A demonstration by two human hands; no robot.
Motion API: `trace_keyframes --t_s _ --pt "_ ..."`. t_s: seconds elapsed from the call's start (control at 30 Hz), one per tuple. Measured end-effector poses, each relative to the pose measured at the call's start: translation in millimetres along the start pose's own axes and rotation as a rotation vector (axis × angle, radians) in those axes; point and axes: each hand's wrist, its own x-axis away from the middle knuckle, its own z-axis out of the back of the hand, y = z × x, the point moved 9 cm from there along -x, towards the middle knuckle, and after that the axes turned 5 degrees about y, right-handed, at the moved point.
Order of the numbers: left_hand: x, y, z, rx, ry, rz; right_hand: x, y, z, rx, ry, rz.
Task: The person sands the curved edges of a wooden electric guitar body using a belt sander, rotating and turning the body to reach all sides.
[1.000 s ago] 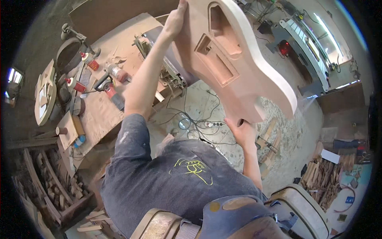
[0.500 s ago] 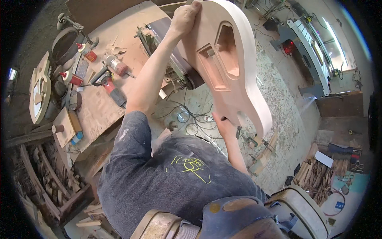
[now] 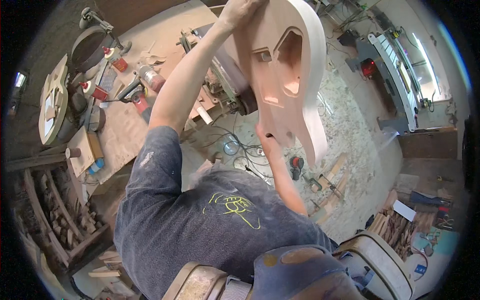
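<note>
Right hand: ours, bare (image 3: 270,143), curled at the lower end of the body, thumb along its edge; the far fingers are hidden.
Left hand: ours, bare (image 3: 243,10), closed on the upper left edge, partly cut off by the picture's top.
Guitar body: we hold the pale, unpainted wooden guitar body (image 3: 295,107) aloft before us, above the floor.
Long axis: top to bottom in our view, leaning slightly right; the horned end points down toward us, the broad end runs out of sight.
Look: smooth pinkish face, whiter rounded side, one angular cavity (image 3: 291,60) beside a rectangular one (image 3: 268,95).
In the way: our left forearm (image 3: 175,75) and the body hide parts of a dark metal-framed machine (image 3: 230,80).
Tabletop: left, dusty brown wood (image 3: 122,135), bearing a red-and-black power tool (image 3: 141,104) and two red-and-white bottles (image 3: 116,61).
Floor: black cables (image 3: 220,134), an orange-and-black tool (image 3: 296,167).
Far right: a long grey machine (image 3: 400,82), red light glowing beside it.
</note>
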Motion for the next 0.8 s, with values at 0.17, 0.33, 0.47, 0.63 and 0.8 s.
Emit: trace_keyframes --t_s 0.17,0.33,0.47,0.63,0.8 --pt "31.7 1.0 -13.1 0.109 -0.053 0.055 13.0 -16.2 33.7 0.073 -0.052 -0.021" --pt "49.4 6.2 -28.6 -0.104 -0.036 0.045 44.1 17.7 55.4 0.152 -0.278 -0.206" --pt "65.6 1.1 -38.9 0.023 -0.053 0.162 54.9 30.6 80.6 0.222 -0.405 -0.279" --pt "83.7 1.4 -34.7 0.122 0.122 0.199 38.6 -14.4 133.1 0.26 -0.414 -0.202" --pt "93.9 -20.2 -44.2 0.515 0.154 0.397 22.9 -27.9 169.3 0.239 -0.351 -0.089"
